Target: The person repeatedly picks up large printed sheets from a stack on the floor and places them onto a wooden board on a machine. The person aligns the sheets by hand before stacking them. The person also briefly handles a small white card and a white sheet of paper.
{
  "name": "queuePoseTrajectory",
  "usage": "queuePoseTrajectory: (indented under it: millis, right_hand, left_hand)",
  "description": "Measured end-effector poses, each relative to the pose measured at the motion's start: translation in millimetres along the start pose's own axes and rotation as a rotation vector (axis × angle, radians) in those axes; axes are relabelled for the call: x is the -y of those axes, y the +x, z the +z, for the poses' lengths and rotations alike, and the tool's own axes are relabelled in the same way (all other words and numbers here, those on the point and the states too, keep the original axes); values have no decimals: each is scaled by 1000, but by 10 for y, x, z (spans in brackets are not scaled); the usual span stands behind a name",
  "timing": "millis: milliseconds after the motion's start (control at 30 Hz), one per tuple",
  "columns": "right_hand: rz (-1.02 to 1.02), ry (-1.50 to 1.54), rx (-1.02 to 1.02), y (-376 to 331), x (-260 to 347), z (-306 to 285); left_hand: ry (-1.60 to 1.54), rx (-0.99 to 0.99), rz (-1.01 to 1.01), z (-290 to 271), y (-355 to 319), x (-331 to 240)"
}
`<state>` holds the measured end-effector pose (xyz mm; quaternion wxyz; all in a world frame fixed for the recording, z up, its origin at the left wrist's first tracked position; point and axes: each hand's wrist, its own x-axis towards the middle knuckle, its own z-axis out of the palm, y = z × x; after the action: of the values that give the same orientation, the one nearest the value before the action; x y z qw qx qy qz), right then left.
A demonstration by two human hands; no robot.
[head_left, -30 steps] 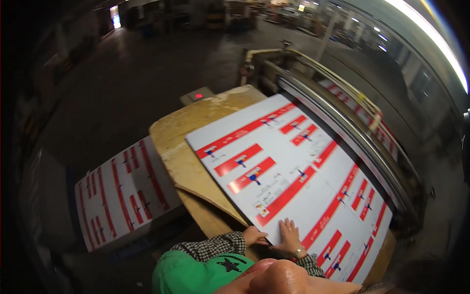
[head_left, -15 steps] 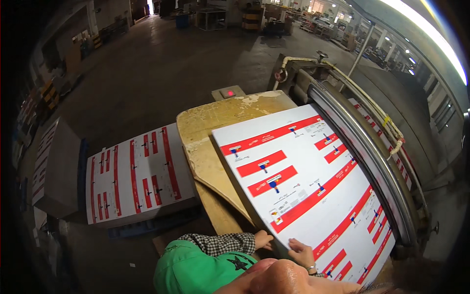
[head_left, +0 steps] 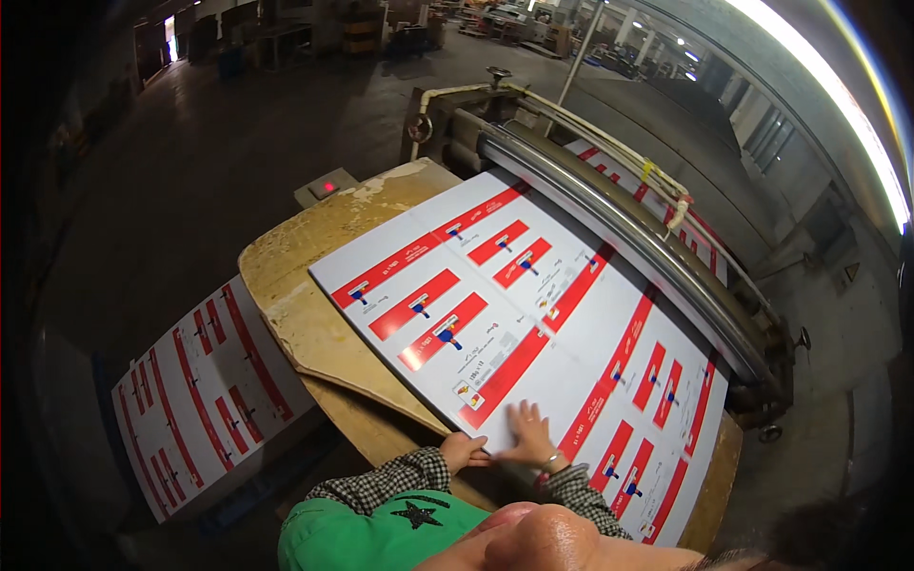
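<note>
Hands first: my right hand (head_left: 529, 435) lies flat with fingers spread wide on the big white printed sheet (head_left: 533, 333) with red panels, close to its near edge. My left hand (head_left: 464, 450) curls over that same near edge, gripping the sheet's rim. That sheet covers most of the worn wooden board (head_left: 305, 295), its far edge against the machine's steel roller (head_left: 628, 243). Another printed stack (head_left: 205, 395) sits lower, beyond the board's left edge.

- Two hands, the left hand (head_left: 464, 449) and right hand (head_left: 526, 435), were in view.
- One printed sheet (head_left: 533, 324) lay on one counter (head_left: 305, 285).
- One stack of printed sheets (head_left: 205, 395) stood lower left.
- One roller machine (head_left: 628, 238) was there.
</note>
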<state>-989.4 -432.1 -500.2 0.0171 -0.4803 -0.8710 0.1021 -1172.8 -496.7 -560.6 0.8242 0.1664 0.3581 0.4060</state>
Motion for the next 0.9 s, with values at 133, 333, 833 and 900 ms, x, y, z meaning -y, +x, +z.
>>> queuePoseTrajectory:
  millis: [133, 333, 833, 900]
  right_hand:
    - [-60, 57, 203, -181, 231, -211]
    - [96, 704, 180, -235, 95, -882]
    - [62, 732, 86, -289, 25, -323]
    - [192, 765, -28, -110, -236, -164]
  left_hand:
    - [142, 1, 67, 83, -136, -67]
    - [2, -18, 15, 130, -228, -145]
    - [29, -95, 12, 85, -145, -99]
    - [35, -63, -1, 134, -130, -145]
